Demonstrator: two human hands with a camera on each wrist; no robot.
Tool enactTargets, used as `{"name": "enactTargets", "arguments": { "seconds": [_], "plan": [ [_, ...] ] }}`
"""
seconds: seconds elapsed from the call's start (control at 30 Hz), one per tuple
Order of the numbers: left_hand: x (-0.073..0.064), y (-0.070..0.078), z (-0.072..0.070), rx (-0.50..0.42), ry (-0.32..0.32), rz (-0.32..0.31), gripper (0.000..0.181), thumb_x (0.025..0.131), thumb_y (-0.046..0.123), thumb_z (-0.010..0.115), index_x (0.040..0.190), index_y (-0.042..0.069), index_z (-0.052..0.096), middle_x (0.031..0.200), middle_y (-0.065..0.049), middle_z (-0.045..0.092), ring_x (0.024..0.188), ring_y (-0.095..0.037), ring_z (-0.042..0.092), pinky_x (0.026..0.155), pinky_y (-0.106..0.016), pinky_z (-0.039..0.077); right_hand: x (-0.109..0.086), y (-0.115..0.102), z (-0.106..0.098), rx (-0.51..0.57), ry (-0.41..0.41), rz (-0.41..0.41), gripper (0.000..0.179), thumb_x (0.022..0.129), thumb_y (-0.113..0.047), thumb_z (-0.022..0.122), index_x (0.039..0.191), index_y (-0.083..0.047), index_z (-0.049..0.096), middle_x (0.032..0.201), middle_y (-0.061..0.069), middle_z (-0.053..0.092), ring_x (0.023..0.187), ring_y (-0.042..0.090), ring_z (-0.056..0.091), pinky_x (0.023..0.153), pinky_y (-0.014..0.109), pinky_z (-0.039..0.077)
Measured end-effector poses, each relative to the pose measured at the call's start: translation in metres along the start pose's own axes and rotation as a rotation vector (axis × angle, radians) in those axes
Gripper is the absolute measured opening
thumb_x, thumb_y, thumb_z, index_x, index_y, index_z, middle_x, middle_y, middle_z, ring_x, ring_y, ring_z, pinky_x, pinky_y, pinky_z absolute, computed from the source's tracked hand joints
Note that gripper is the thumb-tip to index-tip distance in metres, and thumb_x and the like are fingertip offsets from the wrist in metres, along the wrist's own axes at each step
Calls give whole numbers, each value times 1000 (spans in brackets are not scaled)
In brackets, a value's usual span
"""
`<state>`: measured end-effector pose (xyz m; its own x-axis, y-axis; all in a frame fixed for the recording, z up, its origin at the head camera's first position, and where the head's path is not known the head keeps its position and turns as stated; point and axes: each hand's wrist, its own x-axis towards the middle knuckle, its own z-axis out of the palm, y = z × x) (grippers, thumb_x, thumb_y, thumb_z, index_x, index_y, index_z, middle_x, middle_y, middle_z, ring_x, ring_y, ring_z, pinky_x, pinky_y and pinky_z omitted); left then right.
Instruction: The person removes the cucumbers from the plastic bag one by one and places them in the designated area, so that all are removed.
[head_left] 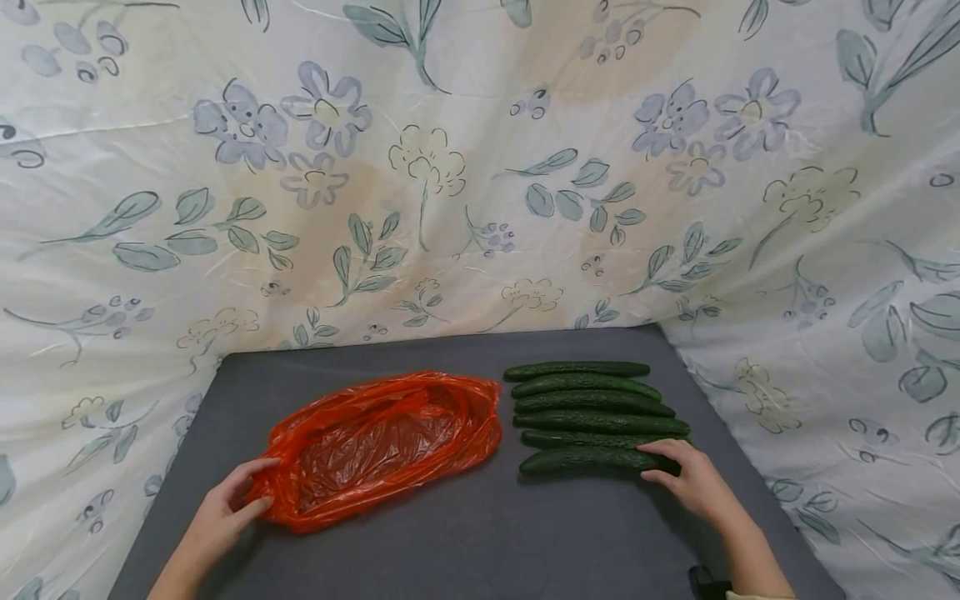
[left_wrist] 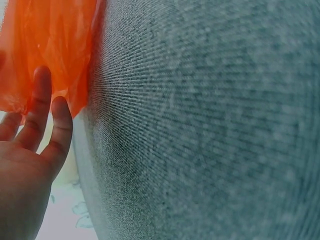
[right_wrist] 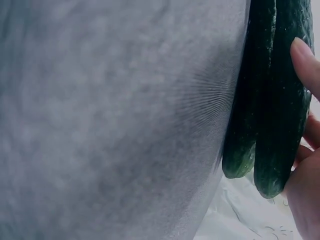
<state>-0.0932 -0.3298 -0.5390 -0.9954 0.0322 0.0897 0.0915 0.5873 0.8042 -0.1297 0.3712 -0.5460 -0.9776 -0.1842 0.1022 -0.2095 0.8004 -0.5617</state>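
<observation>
Several dark green cucumbers lie side by side in a column on the right of the table. My right hand (head_left: 693, 479) grips the right end of the nearest cucumber (head_left: 577, 460), thumb on the near side and fingers over the far side. In the right wrist view the thumb (right_wrist: 304, 62) presses on this cucumber (right_wrist: 282, 110), beside another cucumber (right_wrist: 245, 125). An orange-red plastic bag (head_left: 472, 454) lies to the left, its wide mouth spread upward. My left hand (head_left: 221, 508) touches the bag's left end with spread fingers; the left wrist view shows them fairly straight against the plastic (left_wrist: 65, 50).
The dark grey table (head_left: 480, 550) carries the bag and the cucumbers. A floral-patterned sheet (head_left: 450, 167) hangs behind it and along both sides. A black band (head_left: 707, 582) sits at my right wrist.
</observation>
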Motion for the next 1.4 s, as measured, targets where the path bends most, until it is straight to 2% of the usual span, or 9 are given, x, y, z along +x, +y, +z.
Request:
{"name": "enactTargets", "arguments": {
  "seconds": [0.07,0.13,0.33,0.57,0.83,1.0,1.17,1.27,1.4],
  "plan": [
    [0,0,0,0,1,4,42,95,12,69,136,5,58,132,-3,56,101,10,57,76,-18,54,1,2,0,-8,-1,3,43,84,-18,80,126,-15,70,124,10,67,115,40,60,88,57,52],
    [1,0,0,-1,0,3,42,95,12,69,136,5,58,131,-1,55,99,9,58,75,-18,55,2,3,0,-12,-2,3,43,84,-18,80,126,-15,70,124,9,67,115,40,60,87,57,52],
    [0,2,0,11,-1,-19,42,95,13,69,135,5,58,133,-17,55,98,8,59,74,-19,55,2,3,0,-7,-9,10,41,84,-18,81,124,-17,70,122,6,66,114,38,60,86,55,52],
    [0,0,0,7,1,-8,42,95,13,69,135,5,58,131,-4,56,98,9,59,75,-19,55,4,3,3,-30,-4,-5,40,82,-13,82,120,-17,70,117,3,64,111,34,59,84,51,53],
    [1,1,0,6,-8,-12,43,95,14,69,136,6,58,134,-17,55,99,9,59,75,-18,54,7,4,8,-72,9,-13,37,76,-9,86,104,-17,63,108,2,58,103,27,53,85,52,45],
    [-1,1,1,-3,-4,-6,42,95,12,69,135,5,58,131,-5,56,98,8,59,75,-18,55,5,6,9,-100,-5,-19,36,75,-12,87,102,-21,65,108,-1,61,106,30,53,86,62,38],
    [-1,1,1,-19,-3,-1,44,95,12,69,137,4,56,131,7,53,99,9,59,75,-19,55,4,4,7,-81,-8,-7,38,74,-12,87,106,-21,68,109,-2,61,109,32,53,89,67,37],
    [-1,1,1,-22,9,29,44,95,11,69,137,3,56,130,8,53,102,12,56,76,-15,53,3,1,4,-44,-18,8,38,77,-15,86,109,-21,69,110,-2,62,107,30,55,88,61,42],
    [-1,-1,2,-23,20,118,42,93,6,70,133,1,58,133,-3,50,110,17,48,82,-7,47,3,-2,-2,16,-19,32,37,81,-28,84,114,-21,69,113,-2,63,105,26,59,83,45,50]
  ]
}}
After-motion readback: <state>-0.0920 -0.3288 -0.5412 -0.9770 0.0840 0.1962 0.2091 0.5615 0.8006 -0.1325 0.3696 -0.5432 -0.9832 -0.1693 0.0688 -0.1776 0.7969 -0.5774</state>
